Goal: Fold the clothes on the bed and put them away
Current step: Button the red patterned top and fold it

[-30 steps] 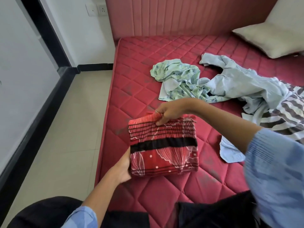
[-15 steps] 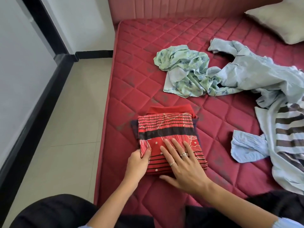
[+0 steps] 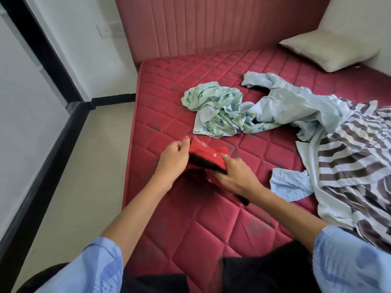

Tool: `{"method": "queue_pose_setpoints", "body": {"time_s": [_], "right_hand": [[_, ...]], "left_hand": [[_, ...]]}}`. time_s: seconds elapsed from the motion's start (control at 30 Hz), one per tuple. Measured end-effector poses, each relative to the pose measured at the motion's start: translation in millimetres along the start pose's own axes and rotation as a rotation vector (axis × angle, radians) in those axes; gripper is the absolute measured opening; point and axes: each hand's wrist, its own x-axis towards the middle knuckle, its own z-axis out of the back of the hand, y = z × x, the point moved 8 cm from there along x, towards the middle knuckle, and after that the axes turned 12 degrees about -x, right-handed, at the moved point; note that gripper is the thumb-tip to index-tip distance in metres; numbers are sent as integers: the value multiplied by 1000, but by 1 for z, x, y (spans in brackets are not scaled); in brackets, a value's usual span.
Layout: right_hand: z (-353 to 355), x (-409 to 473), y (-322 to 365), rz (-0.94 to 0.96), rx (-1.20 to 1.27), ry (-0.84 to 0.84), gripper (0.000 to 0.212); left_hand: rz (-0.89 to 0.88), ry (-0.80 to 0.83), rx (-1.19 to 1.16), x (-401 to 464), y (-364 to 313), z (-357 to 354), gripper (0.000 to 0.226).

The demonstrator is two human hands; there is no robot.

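Note:
A folded red patterned garment with a black band is held just above the red quilted mattress near its left edge. My left hand grips its left side with thumb on top. My right hand grips its right side from below. Unfolded clothes lie beyond: a crumpled green floral piece, a light blue shirt and a brown-and-white striped garment at the right.
A cream pillow leans at the back right against the pink padded headboard. Left of the bed runs a beige tiled floor bordered by a white wall with black skirting.
The red garment lay flat under my pressing hands half a second ago; now both hands have picked it up by its sides and it is lifted and tilted. The view has pulled back.

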Motion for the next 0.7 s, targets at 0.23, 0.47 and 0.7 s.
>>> {"method": "queue_pose_setpoints", "body": {"time_s": [0.23, 0.47, 0.7], "right_hand": [[97, -13, -71, -493, 543, -8, 41], [153, -125, -137, -778, 1175, -118, 21], [265, -275, -203, -928, 1253, -505, 22]], "left_hand": [[-117, -84, -131, 0, -60, -41, 30], [-42, 326, 223, -31, -69, -154, 69], [-192, 609, 303, -73, -109, -264, 69]]}}
